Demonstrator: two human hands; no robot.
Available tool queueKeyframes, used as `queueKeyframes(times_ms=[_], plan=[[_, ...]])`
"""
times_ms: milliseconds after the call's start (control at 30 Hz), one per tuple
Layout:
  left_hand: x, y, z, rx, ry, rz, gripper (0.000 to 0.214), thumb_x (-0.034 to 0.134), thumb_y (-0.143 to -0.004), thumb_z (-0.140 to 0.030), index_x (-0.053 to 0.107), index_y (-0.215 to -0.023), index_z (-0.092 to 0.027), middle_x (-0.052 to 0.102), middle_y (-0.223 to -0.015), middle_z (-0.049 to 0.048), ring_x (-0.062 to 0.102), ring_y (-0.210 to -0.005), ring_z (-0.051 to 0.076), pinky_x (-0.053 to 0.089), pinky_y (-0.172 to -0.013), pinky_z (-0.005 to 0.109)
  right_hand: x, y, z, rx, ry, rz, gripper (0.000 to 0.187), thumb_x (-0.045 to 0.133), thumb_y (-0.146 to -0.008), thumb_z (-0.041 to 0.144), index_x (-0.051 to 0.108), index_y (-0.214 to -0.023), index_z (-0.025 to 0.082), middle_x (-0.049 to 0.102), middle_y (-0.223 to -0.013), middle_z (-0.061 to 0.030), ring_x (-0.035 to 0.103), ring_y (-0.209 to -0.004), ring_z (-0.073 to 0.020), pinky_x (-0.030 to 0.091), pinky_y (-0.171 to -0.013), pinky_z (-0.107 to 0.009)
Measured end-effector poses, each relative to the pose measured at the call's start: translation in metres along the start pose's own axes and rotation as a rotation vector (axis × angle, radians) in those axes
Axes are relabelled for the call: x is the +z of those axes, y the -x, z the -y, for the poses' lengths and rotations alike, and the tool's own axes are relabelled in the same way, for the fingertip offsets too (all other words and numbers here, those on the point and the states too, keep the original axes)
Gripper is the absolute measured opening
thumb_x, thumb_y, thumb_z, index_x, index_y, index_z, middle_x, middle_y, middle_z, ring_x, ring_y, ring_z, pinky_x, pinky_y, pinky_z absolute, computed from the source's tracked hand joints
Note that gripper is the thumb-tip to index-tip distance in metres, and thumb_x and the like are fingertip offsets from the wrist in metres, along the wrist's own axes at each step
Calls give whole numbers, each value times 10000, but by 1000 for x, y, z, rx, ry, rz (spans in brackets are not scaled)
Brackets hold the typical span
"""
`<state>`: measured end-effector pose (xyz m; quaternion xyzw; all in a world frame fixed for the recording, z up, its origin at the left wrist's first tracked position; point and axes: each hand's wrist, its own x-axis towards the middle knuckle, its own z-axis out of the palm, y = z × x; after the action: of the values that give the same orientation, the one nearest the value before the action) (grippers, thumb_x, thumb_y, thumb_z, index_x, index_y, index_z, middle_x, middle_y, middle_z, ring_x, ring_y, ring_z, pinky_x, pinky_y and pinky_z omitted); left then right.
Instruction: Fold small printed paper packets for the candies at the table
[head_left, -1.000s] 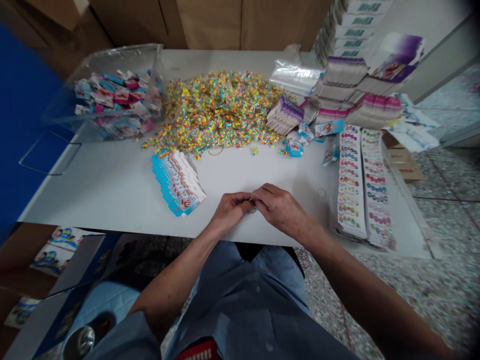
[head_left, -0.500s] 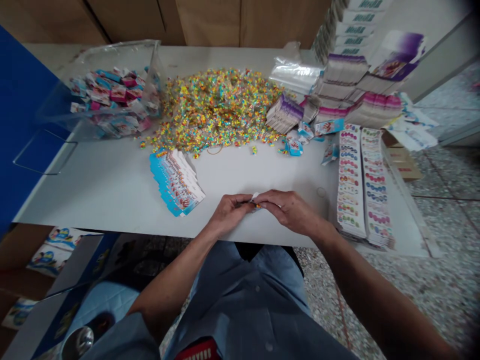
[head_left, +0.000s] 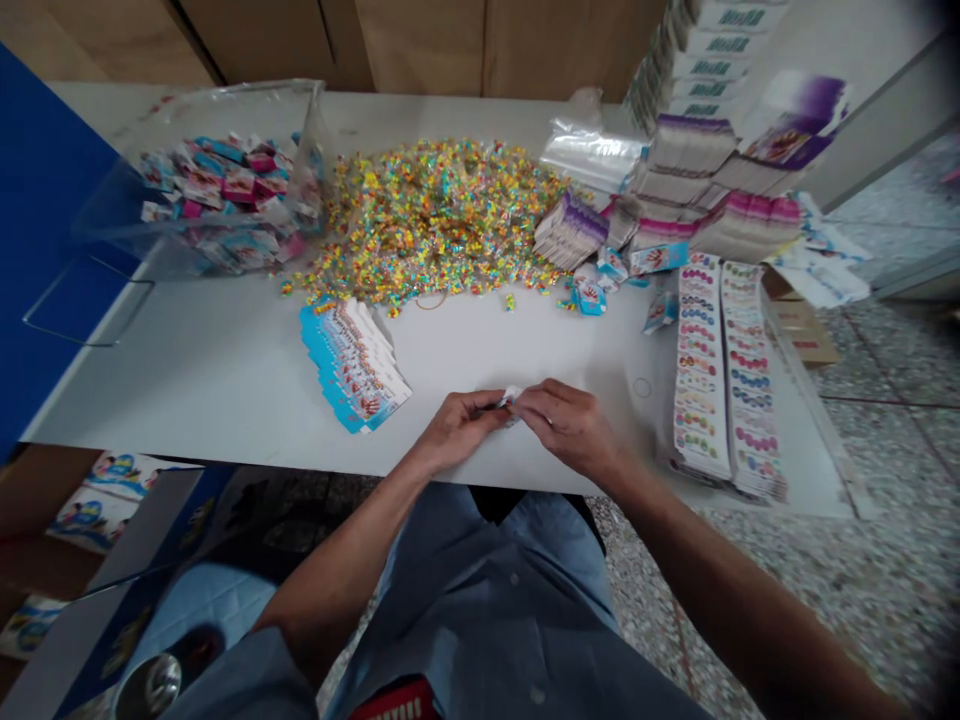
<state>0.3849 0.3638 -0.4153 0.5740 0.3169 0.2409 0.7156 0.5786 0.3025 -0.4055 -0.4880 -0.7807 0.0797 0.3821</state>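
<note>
The left hand (head_left: 457, 430) and right hand (head_left: 566, 428) meet just above the white table (head_left: 225, 380), near its front edge. Their fingers (head_left: 536, 403) curl inward, almost closed, and pinch a small white piece (head_left: 510, 397) between them; most of it is hidden. Left of the fingers, but well apart from them, lies a fanned row of blue-and-white printed cards (head_left: 352, 365). To their right run two long white printed strips with rows of coloured ovals (head_left: 701, 365). Beyond the fingers are a few loose blue-and-white cards (head_left: 589, 297), then a broad heap of tiny multicoloured packets (head_left: 435, 220). Farther off to the left, a clear plastic bin (head_left: 311, 150) holds pink-and-blue packets (head_left: 217, 190). Farther off to the right rise stacks of purple-edged cards (head_left: 690, 145), beside crumpled clear plastic bags (head_left: 592, 155).
</note>
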Motion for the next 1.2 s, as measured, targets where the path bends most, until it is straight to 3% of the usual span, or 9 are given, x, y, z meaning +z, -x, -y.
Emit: queueKeyframes(times_ms=[100, 333, 500, 633, 833, 967, 1067, 1200], plan=[[-4, 0, 5, 43, -13, 58, 371, 734, -873, -417, 778, -1162, -187, 777, -1095, 74, 684, -982, 208, 499, -965, 371, 1, 7, -1, -45, -3, 10, 221, 524, -998, 110, 692, -1072, 233, 755, -956, -50, 701, -861, -182, 595, -802, -320], [-9, 2, 10, 121, -99, 113, 414, 669, -942, -447, 727, -1265, -195, 750, -1203, 93, 681, -1079, 220, 501, -1006, 367, -9, 8, 0, -26, 30, 198, 322, 506, -984, 114, 665, -1228, 252, 764, -960, -50, 702, -841, -194, 589, -772, -326], [-9, 5, 11, 136, -178, 113, 429, 662, -948, -424, 703, -1306, -189, 740, -1235, 94, 678, -1097, 227, 494, -1021, 368, -8, 1, 10, 264, -153, 202, 274, 564, -973, 174, 673, -1200, 281, 781, -998, -20, 729, -865, -187, 577, -806, -323], [-5, 7, 12, 122, -175, 122, 437, 650, -953, -421, 702, -1309, -174, 736, -1244, 95, 680, -1078, 232, 507, -986, 352, -7, -8, 16, 501, -246, 168, 308, 637, -884, 151, 663, -1173, 253, 747, -831, 8, 676, -696, -159, 533, -670, -276], [-5, 13, 8, 75, -218, 70, 417, 644, -952, -430, 724, -1276, -181, 756, -1150, 77, 674, -980, 190, 515, -885, 295, 1, -3, 9, 641, -197, 46, 500, 765, -780, 288, 630, -1258, 228, 707, -1150, -93, 657, -801, -188, 526, -686, -318], [-8, 14, 7, -27, -123, 47, 373, 647, -944, -429, 759, -1205, -188, 763, -1032, 58, 671, -895, 160, 525, -855, 293, 12, 5, 3, 794, -458, 92, 419, 785, -782, 404, 696, -1139, 203, 721, -916, -47, 630, -687, -157, 524, -621, -294], [-8, 12, 9, -118, 78, -7, 311, 756, -840, -353, 793, -1085, -165, 774, -1023, 70, 687, -897, 164, 542, -892, 320, 19, 11, 3, 866, -773, 97, 389, 797, -782, 465, 726, -1041, 184, 681, -777, -8, 575, -577, -121, 508, -538, -269], [-9, 8, 8, -226, 272, -103, 225, 802, -743, -243, 803, -947, -147, 782, -950, 79, 709, -876, 174, 573, -844, 321, 24, 21, 4, 855, -1126, 25, 337, 784, -816, 502, 755, -968, 202, 681, -776, -4, 643, -693, -138, 598, -667, -306]])
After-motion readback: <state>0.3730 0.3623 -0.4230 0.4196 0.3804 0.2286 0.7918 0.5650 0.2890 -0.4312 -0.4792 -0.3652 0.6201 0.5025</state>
